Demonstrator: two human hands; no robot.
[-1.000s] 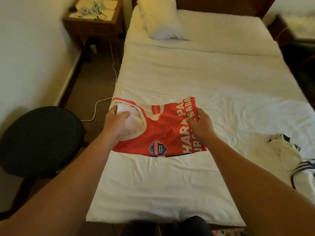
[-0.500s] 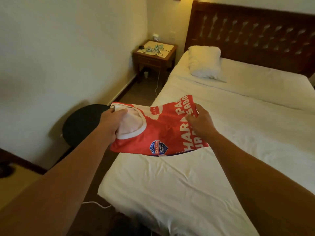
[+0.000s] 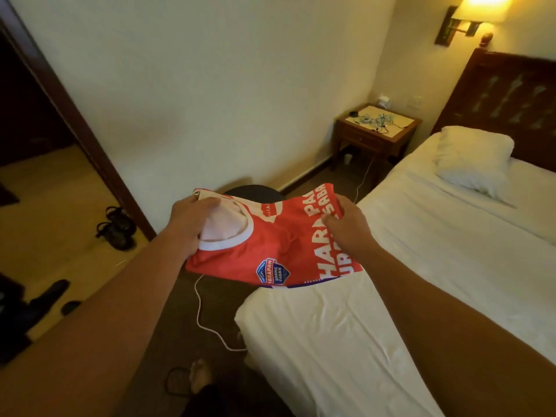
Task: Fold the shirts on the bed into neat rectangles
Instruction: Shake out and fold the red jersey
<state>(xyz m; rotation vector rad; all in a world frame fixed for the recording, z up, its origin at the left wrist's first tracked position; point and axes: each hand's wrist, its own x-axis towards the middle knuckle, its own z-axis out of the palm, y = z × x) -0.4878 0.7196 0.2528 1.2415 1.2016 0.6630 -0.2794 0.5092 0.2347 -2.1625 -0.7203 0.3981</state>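
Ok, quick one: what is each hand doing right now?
Left hand: grips the folded red shirt at its collar end.
Right hand: grips the same shirt at the opposite end.

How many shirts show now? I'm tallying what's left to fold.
1: the red shirt, held off the bed by both hands, left, right. Others may lie out of frame.

Count, head view: 1 folded red shirt (image 3: 279, 245); 2 hands, left hand (image 3: 188, 225) and right hand (image 3: 349, 228); 1 bed (image 3: 436, 266); 1 pillow (image 3: 475, 159); 1 nightstand (image 3: 376, 136); 1 wall lamp (image 3: 469, 13); 2 dark sandals (image 3: 115, 227); 1 white cable (image 3: 207, 323).
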